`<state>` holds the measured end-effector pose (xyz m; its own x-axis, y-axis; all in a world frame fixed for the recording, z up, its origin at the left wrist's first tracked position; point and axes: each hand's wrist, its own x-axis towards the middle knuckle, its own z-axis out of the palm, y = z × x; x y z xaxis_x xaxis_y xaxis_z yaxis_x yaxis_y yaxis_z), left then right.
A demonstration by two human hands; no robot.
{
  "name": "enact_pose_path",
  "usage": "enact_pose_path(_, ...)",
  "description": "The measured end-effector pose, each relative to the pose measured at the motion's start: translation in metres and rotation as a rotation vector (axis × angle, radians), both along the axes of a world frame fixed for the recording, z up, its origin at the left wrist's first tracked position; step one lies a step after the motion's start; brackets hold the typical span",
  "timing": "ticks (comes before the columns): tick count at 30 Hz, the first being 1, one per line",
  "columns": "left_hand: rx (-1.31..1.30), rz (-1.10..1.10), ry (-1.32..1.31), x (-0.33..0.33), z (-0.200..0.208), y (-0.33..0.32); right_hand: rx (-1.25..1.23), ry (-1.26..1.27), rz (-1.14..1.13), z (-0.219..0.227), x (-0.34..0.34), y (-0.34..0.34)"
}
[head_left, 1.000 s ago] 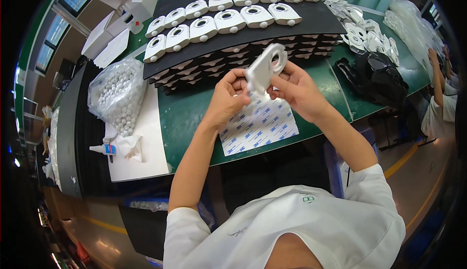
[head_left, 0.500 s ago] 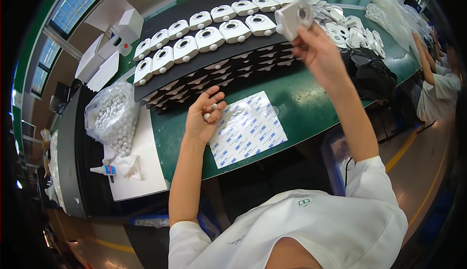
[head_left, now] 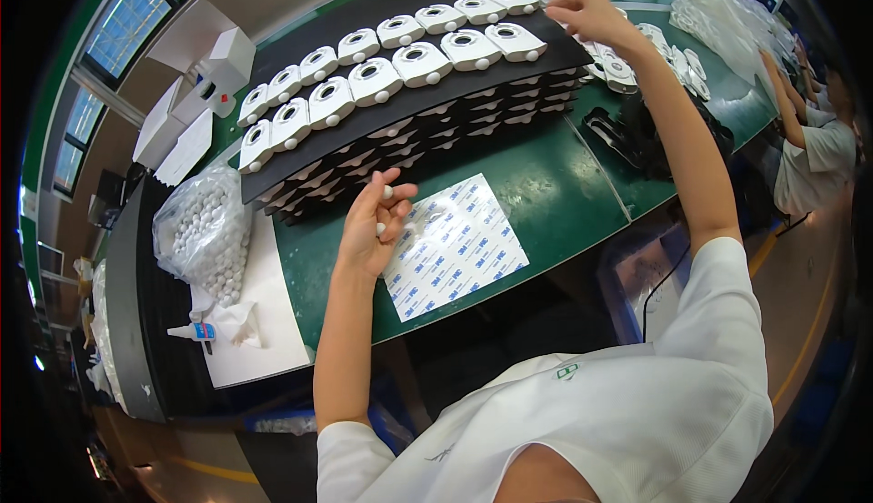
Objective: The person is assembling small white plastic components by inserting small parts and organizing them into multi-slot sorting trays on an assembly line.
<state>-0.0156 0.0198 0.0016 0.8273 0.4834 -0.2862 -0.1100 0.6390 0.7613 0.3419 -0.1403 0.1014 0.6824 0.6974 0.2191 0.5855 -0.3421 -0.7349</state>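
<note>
My left hand (head_left: 368, 226), palm up and fingers curled, holds small white balls (head_left: 388, 192) above a white sheet with a blue printed pattern (head_left: 455, 248). One ball sits between its fingertips, another lower by the palm. Nothing shows in my right hand (head_left: 596, 21), its fingers stretched leftward past the right end of two rows of white plastic parts (head_left: 421, 65). Each part has a round dark-rimmed hole, and most show a white ball at the front edge. They stand on a black board (head_left: 318, 153), the top of a stack with more parts between its layers.
A clear bag of white balls (head_left: 205, 230) lies at left, with a small glue bottle (head_left: 193, 331) on white paper below. Loose white parts (head_left: 618, 71) are heaped under my right arm, beside a black bag (head_left: 673, 130). Another person (head_left: 814, 157) works at far right.
My right hand has let go of the white plastic part, which now stands at the right end of the front row. The balls in my left hand have shifted toward the fingertips.
</note>
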Motion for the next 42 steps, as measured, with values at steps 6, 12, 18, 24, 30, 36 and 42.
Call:
enact_pose_path(6,0.042,-0.078,-0.104,-0.003,-0.008,0.001,-0.580,-0.515,-0.346,-0.020,0.057,-0.041)
enact_pose_path(12,0.052,-0.046,-0.187,-0.004,-0.003,0.001,-0.754,-0.480,-0.357,-0.058,0.057,-0.066)
enact_pose_path(18,0.060,-0.014,-0.241,0.000,0.005,-0.008,-0.741,-0.669,-0.422,-0.055,0.075,-0.087)
enact_pose_path(24,0.123,0.018,-0.201,-0.004,0.000,0.000,0.348,-0.193,-0.220,-0.024,-0.022,-0.108)
enact_pose_path(30,0.067,0.062,-0.246,-0.003,-0.001,0.002,0.512,0.447,0.191,-0.064,-0.184,-0.054)
enact_pose_path(36,0.087,0.089,-0.214,-0.001,-0.002,0.005,0.341,0.661,0.387,-0.104,-0.229,-0.001)
enact_pose_path(42,0.062,0.083,-0.249,-0.002,-0.003,0.006,0.247,0.524,0.361,-0.115,-0.237,0.012)
